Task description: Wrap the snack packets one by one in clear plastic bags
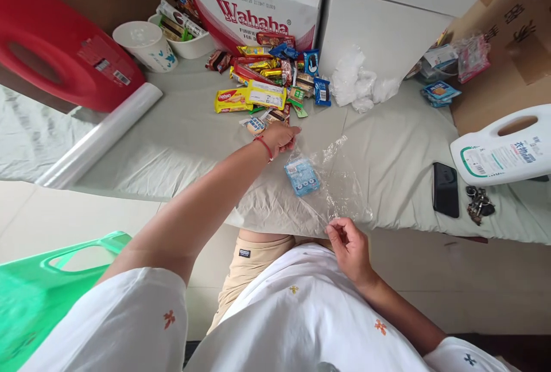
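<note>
A clear plastic sheet (340,182) lies on the cloth-covered surface (181,136) in front of me, with a small blue snack packet (302,175) under or inside it. My left hand (282,136) reaches forward, fingers curled on the far edge of the sheet, just short of a pile of snack packets (267,82). My right hand (349,245) is close to my body and pinches the near edge of the plastic sheet. A red band circles my left wrist.
White boxes, one printed Wahaha (253,2), stand at the back. A paper cup (146,45), a bowl of snacks (185,30), a red jug (55,45) and a film roll (103,134) lie left. A white jug (503,151), phone (445,188) and keys (480,204) lie right. A green bag (38,291) sits on the floor.
</note>
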{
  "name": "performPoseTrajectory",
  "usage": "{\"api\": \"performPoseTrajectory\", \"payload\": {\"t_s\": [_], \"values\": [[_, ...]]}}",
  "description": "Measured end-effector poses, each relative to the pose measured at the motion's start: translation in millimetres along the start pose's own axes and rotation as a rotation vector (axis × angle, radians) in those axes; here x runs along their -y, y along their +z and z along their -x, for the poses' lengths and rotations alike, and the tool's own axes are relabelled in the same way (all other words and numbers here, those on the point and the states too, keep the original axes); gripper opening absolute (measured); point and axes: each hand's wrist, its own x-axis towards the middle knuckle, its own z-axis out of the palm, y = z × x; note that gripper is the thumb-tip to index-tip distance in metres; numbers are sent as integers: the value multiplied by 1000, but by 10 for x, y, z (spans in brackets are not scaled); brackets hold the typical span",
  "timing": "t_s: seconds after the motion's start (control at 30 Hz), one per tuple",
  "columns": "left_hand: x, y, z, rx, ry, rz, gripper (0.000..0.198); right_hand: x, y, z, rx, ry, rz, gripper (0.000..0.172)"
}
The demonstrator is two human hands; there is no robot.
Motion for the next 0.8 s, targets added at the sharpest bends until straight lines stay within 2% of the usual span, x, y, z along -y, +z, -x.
{"api": "performPoseTrajectory", "payload": {"t_s": [0.13,0.27,0.4,0.53,0.6,0.67,0.73,0.8], "values": [[-3,69,-3,-13,80,55,28,-155,3,29,60,164,12,19],[24,-12,3,-49,212,15,27,-266,-51,-55,94,264,-8,24],[17,-81,82,57,512,-306,30,-324,-154,-145,124,277,-46,26],[6,26,228,198,736,-754,56,-347,-203,-182,139,282,-65,27],[26,98,276,222,773,-962,63,-348,-205,-184,138,284,-79,28],[56,134,291,204,759,-1093,60,-351,-205,-180,133,287,-87,29],[82,114,279,167,709,-1133,47,-360,-211,-174,133,293,-81,30],[93,46,254,141,625,-1070,29,-375,-223,-171,137,298,-65,30]]}}
